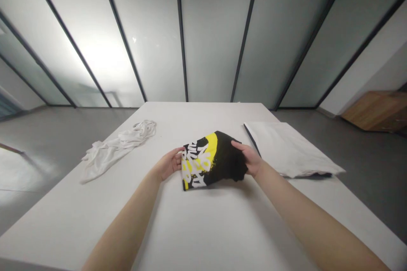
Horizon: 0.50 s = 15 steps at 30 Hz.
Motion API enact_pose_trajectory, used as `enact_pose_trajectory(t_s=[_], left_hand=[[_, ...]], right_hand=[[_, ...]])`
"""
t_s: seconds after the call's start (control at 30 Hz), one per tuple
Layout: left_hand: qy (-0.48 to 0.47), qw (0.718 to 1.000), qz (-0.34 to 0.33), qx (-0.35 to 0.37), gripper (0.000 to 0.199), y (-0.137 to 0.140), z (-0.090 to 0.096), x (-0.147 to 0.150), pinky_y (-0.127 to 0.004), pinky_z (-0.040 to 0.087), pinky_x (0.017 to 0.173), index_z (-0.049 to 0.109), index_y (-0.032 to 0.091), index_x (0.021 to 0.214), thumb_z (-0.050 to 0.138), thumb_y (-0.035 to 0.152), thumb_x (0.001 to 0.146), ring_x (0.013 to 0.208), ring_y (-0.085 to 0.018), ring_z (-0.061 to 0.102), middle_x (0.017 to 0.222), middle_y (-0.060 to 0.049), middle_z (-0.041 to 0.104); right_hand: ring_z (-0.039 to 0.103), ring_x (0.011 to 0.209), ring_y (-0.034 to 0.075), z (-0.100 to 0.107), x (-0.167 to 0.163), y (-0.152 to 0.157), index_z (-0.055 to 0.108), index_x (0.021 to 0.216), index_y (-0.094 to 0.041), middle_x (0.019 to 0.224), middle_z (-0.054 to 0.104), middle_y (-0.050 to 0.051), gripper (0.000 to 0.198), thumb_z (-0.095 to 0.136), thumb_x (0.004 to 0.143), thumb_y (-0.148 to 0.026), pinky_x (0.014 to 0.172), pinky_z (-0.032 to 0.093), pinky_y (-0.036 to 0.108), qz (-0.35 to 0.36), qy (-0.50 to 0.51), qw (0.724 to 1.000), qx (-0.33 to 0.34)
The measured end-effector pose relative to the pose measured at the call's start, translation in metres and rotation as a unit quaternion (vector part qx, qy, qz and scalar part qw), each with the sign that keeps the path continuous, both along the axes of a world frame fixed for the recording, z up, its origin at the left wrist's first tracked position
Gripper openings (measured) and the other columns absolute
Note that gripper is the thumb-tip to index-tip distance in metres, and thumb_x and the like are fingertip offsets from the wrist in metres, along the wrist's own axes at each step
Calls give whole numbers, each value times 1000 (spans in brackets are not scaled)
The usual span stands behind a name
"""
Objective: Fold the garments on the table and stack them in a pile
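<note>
A folded black garment with a yellow and white lettered print is held between my two hands, just over the middle of the white table. My left hand grips its printed left edge, thumb on top and fingers curled at the side. At the opposite side, my right hand pinches the plain black part, with the thumb in front and the other fingers mostly hidden behind the cloth. The right part of the garment looks lifted off the tabletop, with a shadow under it.
A crumpled white cloth lies on the left of the white table. Flat folded white fabric with a dark underside lies on the right, overhanging the edge slightly. Frosted panels stand behind; a wooden cabinet is at far right.
</note>
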<state>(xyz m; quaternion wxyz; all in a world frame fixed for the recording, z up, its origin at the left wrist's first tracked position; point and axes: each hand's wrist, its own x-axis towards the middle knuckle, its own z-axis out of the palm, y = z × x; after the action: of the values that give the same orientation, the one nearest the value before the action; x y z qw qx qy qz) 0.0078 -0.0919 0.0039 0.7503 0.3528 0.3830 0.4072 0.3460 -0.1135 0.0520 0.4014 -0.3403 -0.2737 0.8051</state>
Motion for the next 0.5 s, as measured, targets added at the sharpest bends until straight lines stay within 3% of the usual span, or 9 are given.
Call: enact_pose_trajectory(t_s=[0.07,0.13,0.2,0.3,0.4,0.5], left_hand=[[-19,1000,6,-14,33,2,-2,-2,-43,63,94,68,19,122,74,34,94,104,-27,78,119,-14,78],[-23,999,14,-31,32,2,-2,-4,-45,62,96,67,19,121,74,32,93,103,-28,78,122,-15,77],[-21,999,20,-41,30,2,-1,-3,-44,62,96,67,18,121,72,30,94,101,-27,78,121,-16,77],[-18,998,29,-45,25,1,0,-2,-42,63,94,67,17,118,69,28,96,97,-25,79,118,-15,77],[-15,998,34,-46,23,2,-2,-1,-41,63,94,68,17,117,68,28,97,94,-23,79,115,-15,78],[-14,999,31,-42,23,3,-6,0,-41,63,95,67,16,117,69,28,97,92,-22,79,113,-14,79]], right_hand=[[79,100,27,17,6,22,71,118,-14,105,82,14,33,51,102,-33,102,60,42,-59,10,998,24],[80,95,27,39,15,47,71,118,-16,100,83,11,30,50,101,-29,96,64,44,-163,6,986,45],[79,90,26,61,31,70,70,118,-18,96,82,8,29,50,99,-26,93,65,46,-286,18,954,89],[77,95,24,86,72,91,68,122,-15,102,81,10,35,42,101,-25,97,62,47,-397,12,903,162],[75,103,22,84,123,87,63,129,-5,121,75,22,45,31,103,-22,100,56,48,-451,-64,866,206],[73,106,22,51,164,59,62,131,-2,133,68,29,47,30,98,-16,98,55,48,-488,-172,832,200]])
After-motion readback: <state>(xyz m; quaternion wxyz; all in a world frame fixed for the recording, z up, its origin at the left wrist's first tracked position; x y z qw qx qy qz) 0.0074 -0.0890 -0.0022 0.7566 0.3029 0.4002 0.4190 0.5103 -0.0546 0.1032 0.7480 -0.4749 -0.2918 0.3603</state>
